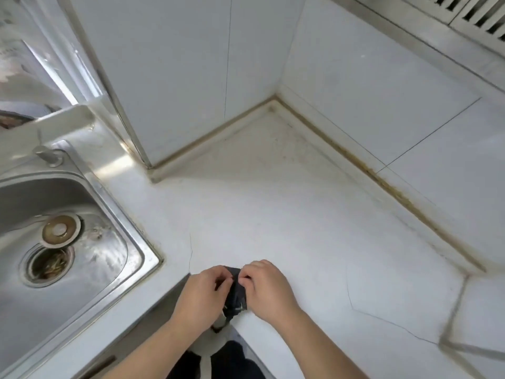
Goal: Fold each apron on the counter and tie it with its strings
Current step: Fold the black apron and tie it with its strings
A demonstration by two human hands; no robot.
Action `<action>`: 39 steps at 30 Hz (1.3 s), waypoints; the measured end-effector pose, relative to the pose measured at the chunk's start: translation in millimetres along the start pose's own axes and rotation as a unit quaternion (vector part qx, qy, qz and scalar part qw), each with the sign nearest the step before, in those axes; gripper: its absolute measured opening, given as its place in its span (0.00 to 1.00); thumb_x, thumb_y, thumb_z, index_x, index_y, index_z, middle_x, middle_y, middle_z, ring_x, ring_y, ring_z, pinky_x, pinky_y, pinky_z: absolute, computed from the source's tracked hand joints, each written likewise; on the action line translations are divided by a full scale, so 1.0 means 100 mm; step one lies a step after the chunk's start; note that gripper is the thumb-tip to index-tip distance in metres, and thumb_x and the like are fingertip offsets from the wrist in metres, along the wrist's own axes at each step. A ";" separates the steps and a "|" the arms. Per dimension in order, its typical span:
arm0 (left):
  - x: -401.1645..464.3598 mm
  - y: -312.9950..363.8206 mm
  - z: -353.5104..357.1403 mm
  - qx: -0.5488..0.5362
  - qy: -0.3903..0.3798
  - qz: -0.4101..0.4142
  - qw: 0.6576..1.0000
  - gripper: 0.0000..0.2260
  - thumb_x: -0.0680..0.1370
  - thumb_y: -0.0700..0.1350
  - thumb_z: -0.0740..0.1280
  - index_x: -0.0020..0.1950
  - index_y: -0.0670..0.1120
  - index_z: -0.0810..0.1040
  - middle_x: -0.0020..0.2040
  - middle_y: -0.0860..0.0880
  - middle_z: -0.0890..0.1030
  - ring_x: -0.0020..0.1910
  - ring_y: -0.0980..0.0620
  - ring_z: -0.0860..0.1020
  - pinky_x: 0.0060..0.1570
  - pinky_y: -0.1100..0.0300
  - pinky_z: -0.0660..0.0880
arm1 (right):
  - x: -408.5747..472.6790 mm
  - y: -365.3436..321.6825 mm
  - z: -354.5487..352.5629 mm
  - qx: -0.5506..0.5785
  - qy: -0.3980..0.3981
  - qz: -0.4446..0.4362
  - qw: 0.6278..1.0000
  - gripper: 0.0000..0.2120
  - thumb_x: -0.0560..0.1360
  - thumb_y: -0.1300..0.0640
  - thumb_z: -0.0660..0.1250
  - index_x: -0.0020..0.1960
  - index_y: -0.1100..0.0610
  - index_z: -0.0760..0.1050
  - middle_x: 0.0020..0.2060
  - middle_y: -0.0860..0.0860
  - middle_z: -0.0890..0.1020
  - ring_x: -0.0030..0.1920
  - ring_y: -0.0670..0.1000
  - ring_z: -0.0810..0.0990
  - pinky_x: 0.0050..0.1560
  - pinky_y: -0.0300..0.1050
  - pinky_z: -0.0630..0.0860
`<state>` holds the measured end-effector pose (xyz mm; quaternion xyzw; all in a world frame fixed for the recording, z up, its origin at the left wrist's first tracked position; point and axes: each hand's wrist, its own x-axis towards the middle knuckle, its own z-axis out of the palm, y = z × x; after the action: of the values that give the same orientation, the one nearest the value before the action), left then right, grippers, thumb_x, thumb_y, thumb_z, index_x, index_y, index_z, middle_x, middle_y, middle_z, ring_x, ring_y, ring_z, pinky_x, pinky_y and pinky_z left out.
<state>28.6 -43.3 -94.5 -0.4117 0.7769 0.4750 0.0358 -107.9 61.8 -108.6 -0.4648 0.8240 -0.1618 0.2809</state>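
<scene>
Head view, looking down on a white counter [273, 214] that meets tiled walls in a corner at about one o'clock; a steel sink [68, 242] with its open drain sits at nine o'clock. At six o'clock, right on the counter's near edge, my two bare hands meet over a small dark bundle, the folded apron [236, 292]. My left hand [203, 294] comes in from seven o'clock with fingers curled, pinching the cloth at its upper end; my right hand [269, 287] comes in from five o'clock, its fingertips also curled and nipping the same end, so both hands hold the apron and neither is spread wide. The bundle lies between them, its long axis running roughly twelve to six, the lower end hanging just past the counter edge towards my body; both hands are equally near, touching it. I cannot make out the strings themselves. My guess is that I am working at the tie near the bundle's top, and any pull should run outward, towards nine and three.
</scene>
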 end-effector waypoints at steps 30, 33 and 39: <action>0.21 -0.21 0.44 -0.063 -0.087 -0.024 0.994 0.05 0.78 0.50 0.73 0.47 0.60 0.86 0.38 0.51 0.84 0.37 0.45 0.78 0.45 0.49 0.79 | -0.05 0.22 0.23 0.313 0.052 0.161 0.934 0.10 0.69 0.55 0.81 0.37 0.50 0.79 0.44 0.44 0.80 0.33 0.46 0.73 0.37 0.45 0.78; 0.18 -0.23 0.45 -0.077 -0.076 -0.022 0.994 0.07 0.80 0.50 0.71 0.43 0.58 0.85 0.37 0.53 0.84 0.35 0.46 0.78 0.41 0.50 0.78 | -0.06 0.22 0.17 0.316 0.017 0.171 0.933 0.08 0.70 0.52 0.79 0.39 0.48 0.80 0.41 0.45 0.81 0.36 0.53 0.81 0.41 0.57 0.84; 0.15 -0.19 0.39 -0.139 -0.081 -0.064 0.985 0.12 0.81 0.50 0.70 0.40 0.47 0.82 0.36 0.48 0.83 0.31 0.56 0.71 0.39 0.57 0.70 | -0.12 0.33 0.01 0.244 -0.016 0.146 0.959 0.13 0.78 0.66 0.66 0.42 0.49 0.79 0.40 0.49 0.82 0.39 0.50 0.85 0.47 0.55 0.84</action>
<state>18.2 -26.0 -135.7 -0.4218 0.6700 0.6067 0.0710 -125.2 89.3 -122.8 -0.2591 0.8139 -0.3076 0.4193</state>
